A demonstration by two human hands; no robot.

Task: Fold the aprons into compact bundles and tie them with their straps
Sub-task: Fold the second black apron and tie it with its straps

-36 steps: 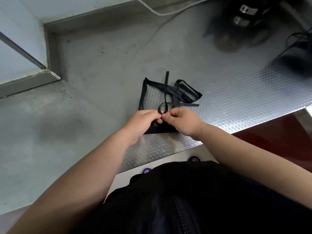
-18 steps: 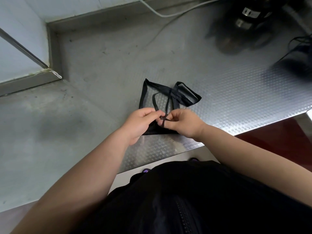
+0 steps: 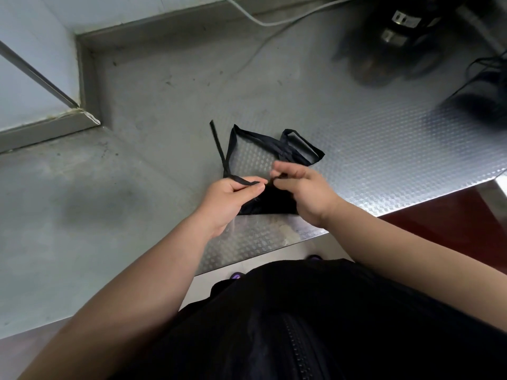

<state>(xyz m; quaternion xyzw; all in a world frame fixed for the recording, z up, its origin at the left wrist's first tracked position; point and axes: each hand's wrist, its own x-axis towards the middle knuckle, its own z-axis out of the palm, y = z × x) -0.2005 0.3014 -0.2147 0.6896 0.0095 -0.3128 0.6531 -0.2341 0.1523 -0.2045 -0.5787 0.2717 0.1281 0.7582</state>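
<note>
Near edge of bench [image 3: 260, 242]: left hand [image 3: 227, 201] pinches a flat strap [image 3: 218, 146] between thumb and forefinger. Right hand [image 3: 304, 193] has its fingers [image 3: 288, 168] curled, apparently nipping the other strap end; view poor. Folded black apron bundle [image 3: 266, 201] lies on the bench beneath both hands. Cloth reads light, limp and thin, the straps slack and likely slippery, so grip close to the knot. Beyond, strap loops [image 3: 299, 149] sprawl loose.

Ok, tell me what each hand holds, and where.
The left hand pinches the black strap near where it meets the folded apron; the right hand pinches strap beside it.

Black top [image 3: 356, 319] with front zip [image 3: 297, 352], bare forearms [image 3: 153, 270].
</note>
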